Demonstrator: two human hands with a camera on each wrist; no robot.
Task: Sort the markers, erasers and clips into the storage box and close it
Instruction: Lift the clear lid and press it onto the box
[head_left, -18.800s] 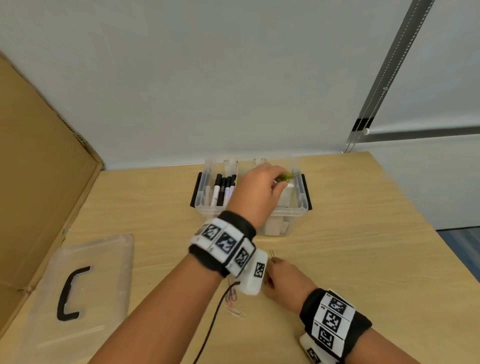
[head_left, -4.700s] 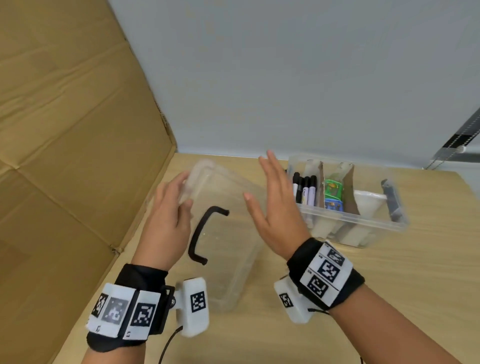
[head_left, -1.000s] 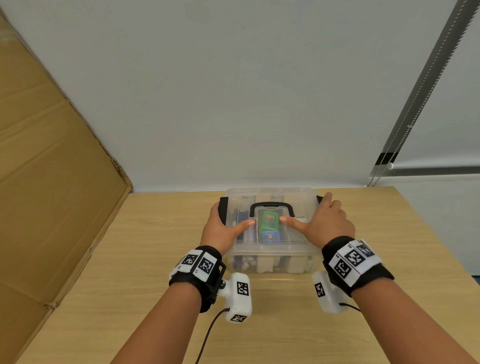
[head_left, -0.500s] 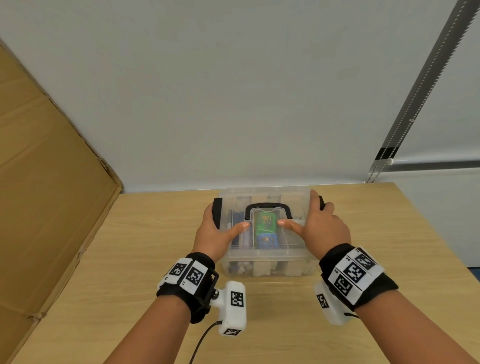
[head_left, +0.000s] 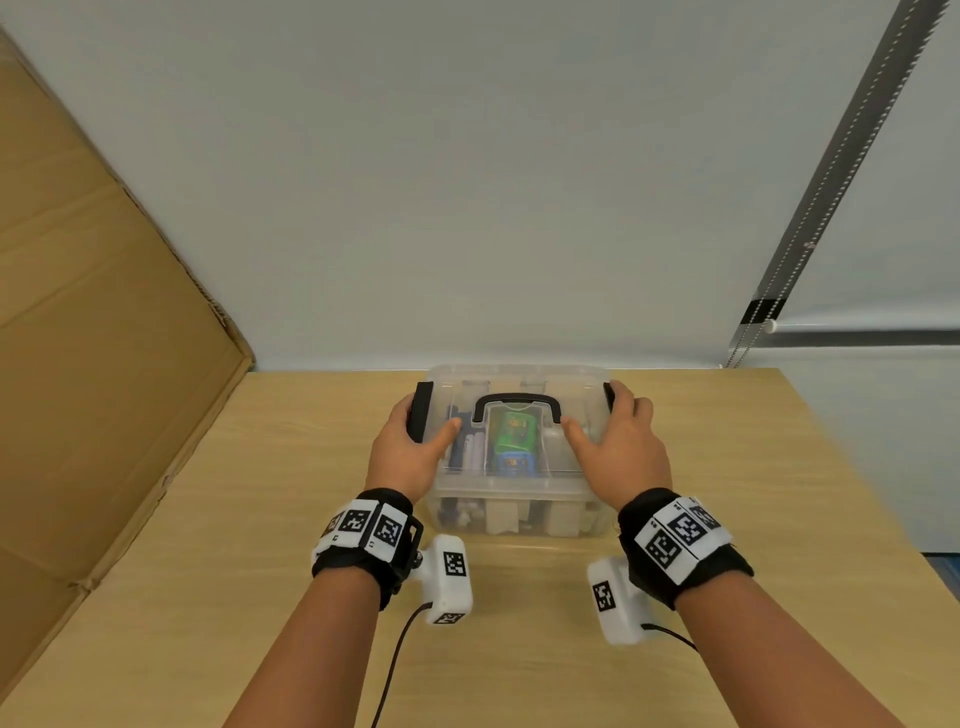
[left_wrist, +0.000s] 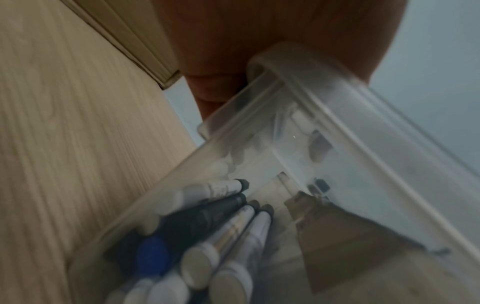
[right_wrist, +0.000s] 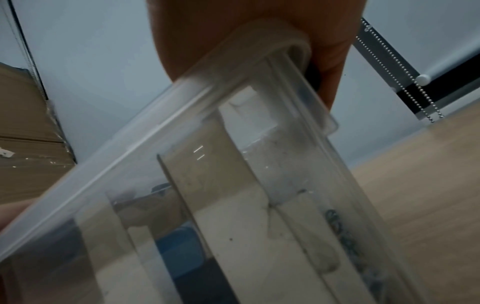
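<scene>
The clear storage box (head_left: 514, 499) stands on the table with its lid (head_left: 519, 376) on and the black handle (head_left: 517, 402) lying flat. Through the lid I see markers (head_left: 470, 447) on the left and a green and a blue eraser (head_left: 511, 441) in the middle. My left hand (head_left: 410, 457) grips the box's left end, thumb on the lid, fingers round the black left latch (head_left: 420, 413). My right hand (head_left: 623, 447) grips the right end the same way, fingers over the right latch (head_left: 609, 397). The left wrist view shows the markers (left_wrist: 221, 216) through the wall.
A large cardboard sheet (head_left: 93, 338) leans along the table's left side. The wall stands close behind the box. A blind chain (head_left: 831, 171) hangs at the back right. The table's right edge (head_left: 893, 519) lies beyond my right hand. A cardboard divider (left_wrist: 337, 236) stands inside the box.
The lid, earlier lifted off the table, now sits on the box. Over the last second both hands slid outward from the lid top to the box's ends and onto the latches.
</scene>
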